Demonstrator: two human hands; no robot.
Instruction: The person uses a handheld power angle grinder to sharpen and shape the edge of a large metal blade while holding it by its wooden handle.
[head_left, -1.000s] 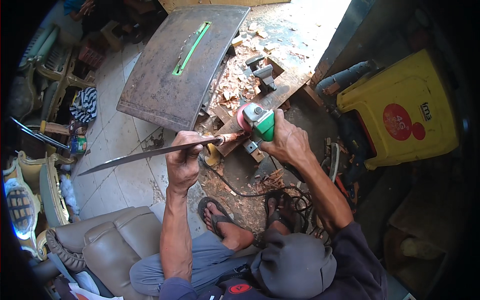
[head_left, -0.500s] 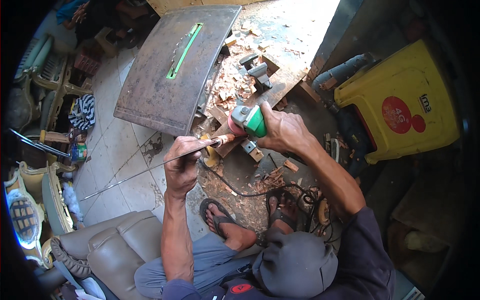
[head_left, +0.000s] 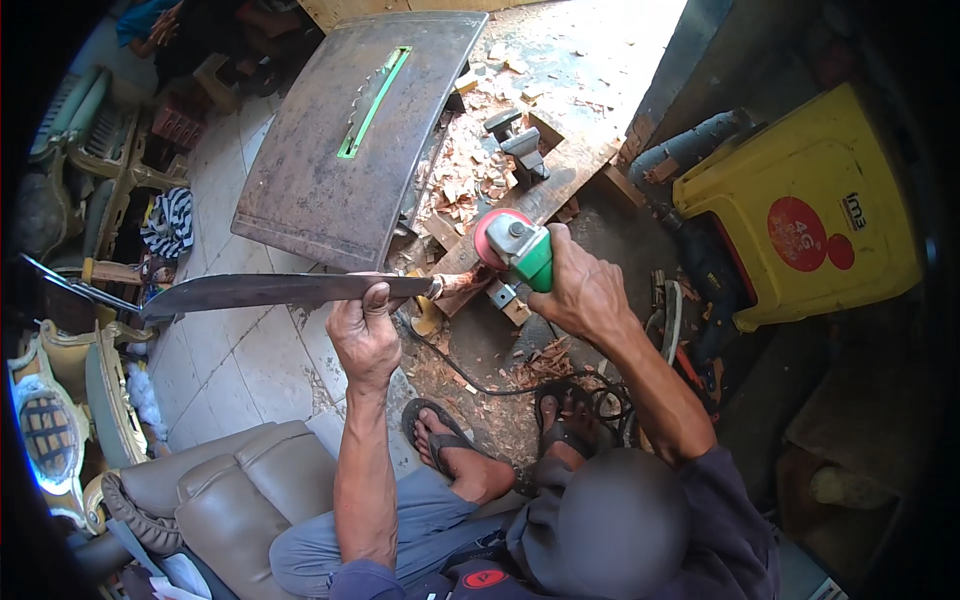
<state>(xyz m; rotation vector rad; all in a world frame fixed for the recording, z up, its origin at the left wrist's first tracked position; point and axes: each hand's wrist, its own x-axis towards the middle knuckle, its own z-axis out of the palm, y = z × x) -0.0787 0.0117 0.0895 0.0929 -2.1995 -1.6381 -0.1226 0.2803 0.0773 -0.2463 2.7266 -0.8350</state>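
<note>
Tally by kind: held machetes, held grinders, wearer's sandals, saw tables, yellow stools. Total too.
Machete: 1
Grinder: 1
Sandals: 2
Saw table: 1
Yellow stool: 1
Total: 6

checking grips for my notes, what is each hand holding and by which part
Left hand: a machete, by the blade near its wooden handle. Right hand: an angle grinder, by its green body.

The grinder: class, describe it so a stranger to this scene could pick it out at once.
Start at the large dark tabletop with the green strip, then look right of its nearest corner. There the right hand grips the grinder. Unlike the long dark blade in the left hand, it has a green body and a round pinkish-red disc.
</note>
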